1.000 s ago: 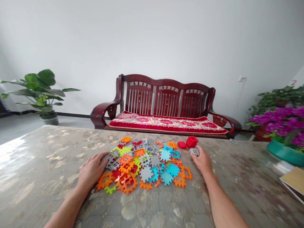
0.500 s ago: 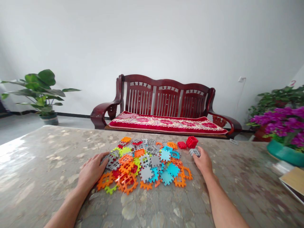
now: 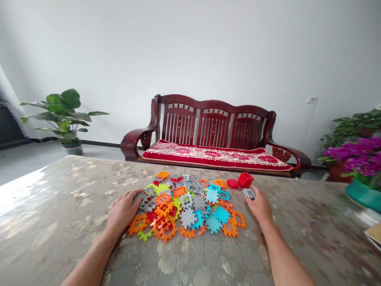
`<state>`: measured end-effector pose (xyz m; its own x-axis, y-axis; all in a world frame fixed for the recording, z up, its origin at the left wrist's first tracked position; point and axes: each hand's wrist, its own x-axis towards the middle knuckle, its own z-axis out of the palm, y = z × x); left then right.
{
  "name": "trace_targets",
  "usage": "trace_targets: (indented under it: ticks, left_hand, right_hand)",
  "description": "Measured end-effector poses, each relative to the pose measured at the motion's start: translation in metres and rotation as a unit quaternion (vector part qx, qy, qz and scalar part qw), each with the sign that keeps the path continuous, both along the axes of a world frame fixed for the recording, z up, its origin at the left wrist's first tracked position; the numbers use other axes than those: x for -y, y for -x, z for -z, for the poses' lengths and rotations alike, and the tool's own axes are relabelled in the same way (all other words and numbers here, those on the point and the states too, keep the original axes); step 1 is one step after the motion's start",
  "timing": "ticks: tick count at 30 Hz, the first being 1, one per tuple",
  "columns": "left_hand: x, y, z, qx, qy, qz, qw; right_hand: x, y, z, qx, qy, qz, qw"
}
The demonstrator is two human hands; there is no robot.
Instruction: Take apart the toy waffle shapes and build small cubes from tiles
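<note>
A pile of toothed plastic building tiles (image 3: 188, 218) in grey, orange, blue, lime and red lies on the table before me. At its left edge my left hand (image 3: 124, 208) rests with fingers stretched out, against grey tiles (image 3: 148, 204). My right hand (image 3: 260, 204) sits to the right of the pile, thumb and fingers closed on a grey building tile (image 3: 249, 193) low over the table. Just beyond it stands a red block built of tiles (image 3: 245, 180), with a flat red tile (image 3: 232, 183) to its left.
The table (image 3: 74, 222) has a shiny patterned cover. A single grey tile (image 3: 300, 181) lies at the far right, near a teal flowerpot (image 3: 361, 194) and a book (image 3: 374, 236). Behind the table is a wooden bench (image 3: 214, 119); a potted plant (image 3: 71, 119) stands far left.
The whole view has shifted slightly, so everything appears a little further right. Both hands keep nearly the same places by the pile, with the grey tile still in my right hand.
</note>
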<state>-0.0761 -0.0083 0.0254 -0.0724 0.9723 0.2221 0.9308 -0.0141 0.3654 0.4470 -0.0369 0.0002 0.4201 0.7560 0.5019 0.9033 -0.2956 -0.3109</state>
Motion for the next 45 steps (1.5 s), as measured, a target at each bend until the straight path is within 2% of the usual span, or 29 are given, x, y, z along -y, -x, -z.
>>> trace_targets:
  ticks: [6,14,18,24,28,33,37,45]
  left_hand:
    - [0.001,-0.002,-0.001,0.002,-0.001,-0.010,1.000]
    - [0.002,-0.002,-0.002,0.011,-0.001,-0.009,1.000]
    - [0.001,-0.002,-0.001,0.008,-0.002,-0.009,1.000]
    - [0.001,-0.002,-0.001,0.010,0.008,-0.008,1.000]
    - [0.001,-0.002,-0.002,0.014,0.013,-0.005,1.000]
    - [0.003,-0.004,-0.004,0.016,0.006,-0.009,1.000]
    - [0.003,-0.004,-0.004,0.014,0.009,-0.008,1.000]
    - [0.001,-0.002,0.001,0.012,-0.002,-0.008,1.000]
  right_hand:
    - [0.003,0.002,-0.005,0.016,0.003,-0.008,1.000]
    - [0.009,0.008,-0.008,0.017,-0.073,-0.017,0.997]
    - [0.010,0.021,-0.013,0.013,-0.097,-0.033,0.995]
    - [0.009,0.070,-0.027,0.028,-0.123,-0.154,0.980]
    - [0.012,0.108,-0.036,0.046,-0.117,-0.244,0.962]
    - [0.023,0.148,-0.049,0.046,-0.128,-0.321,0.937]
    - [0.031,0.179,-0.056,0.047,-0.087,-0.395,0.913]
    - [0.018,0.226,-0.056,0.032,0.017,-0.401,0.915]
